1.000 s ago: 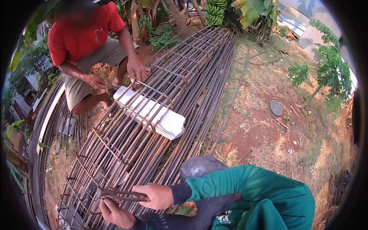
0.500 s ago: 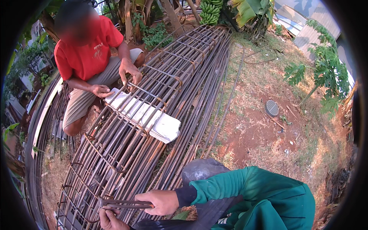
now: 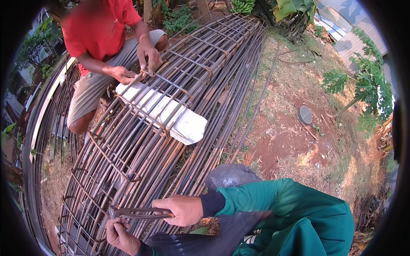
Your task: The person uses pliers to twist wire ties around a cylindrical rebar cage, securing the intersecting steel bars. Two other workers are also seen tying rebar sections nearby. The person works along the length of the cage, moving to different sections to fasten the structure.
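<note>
My right hand [image 3: 184, 210] is closed round the handles of rusty end-cutting pincers [image 3: 141, 213], held roughly level over the rebar cage [image 3: 128, 145]. The pincer jaws sit at a bar near the cage's near left part. Just below the jaws, my left hand [image 3: 121, 235] has its fingers pinched together; whatever they grip is too small to make out. Across the cage, a co-worker in a red shirt has both hands [image 3: 139, 68] at a crossing of bars. A folded white sack [image 3: 188, 128] lies within the cage bars below those hands.
Loose long rebars [image 3: 218, 115] lie along the cage's right side, with more bars [image 3: 38, 128] at the far left. A round grey drain cover [image 3: 305, 115] is set in the soil to the right. Green bananas [image 3: 242, 6] hang beyond the cage's far end.
The view has tilted down a little, so the cage and sack appear shifted. My right hand still grips the pincers, and their jaws stay beside my left fingers.
</note>
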The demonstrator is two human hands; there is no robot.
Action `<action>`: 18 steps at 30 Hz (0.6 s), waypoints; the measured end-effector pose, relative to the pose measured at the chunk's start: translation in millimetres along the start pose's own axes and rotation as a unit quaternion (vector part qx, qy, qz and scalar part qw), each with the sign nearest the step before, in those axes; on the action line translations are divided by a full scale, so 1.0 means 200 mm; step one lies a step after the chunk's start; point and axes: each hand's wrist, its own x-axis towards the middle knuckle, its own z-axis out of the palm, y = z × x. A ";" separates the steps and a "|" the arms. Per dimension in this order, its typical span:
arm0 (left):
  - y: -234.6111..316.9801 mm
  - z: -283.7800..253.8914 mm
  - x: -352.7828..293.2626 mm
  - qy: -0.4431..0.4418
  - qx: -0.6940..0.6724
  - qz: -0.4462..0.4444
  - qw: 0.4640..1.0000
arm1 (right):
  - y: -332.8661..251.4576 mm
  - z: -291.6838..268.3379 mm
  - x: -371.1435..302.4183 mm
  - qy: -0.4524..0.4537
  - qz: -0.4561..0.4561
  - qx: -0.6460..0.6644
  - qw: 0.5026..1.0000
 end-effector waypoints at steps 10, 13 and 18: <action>0.12 -0.11 0.01 0.038 -0.018 -0.124 0.991 | -0.12 0.08 0.07 -0.019 0.126 0.071 0.989; 0.13 -0.16 -0.01 0.043 0.035 -0.143 0.988 | -0.10 0.10 0.09 -0.032 0.142 0.046 0.988; 0.21 -0.24 -0.09 0.032 -0.023 -0.272 0.961 | -0.08 0.20 0.10 -0.050 0.264 0.146 0.952</action>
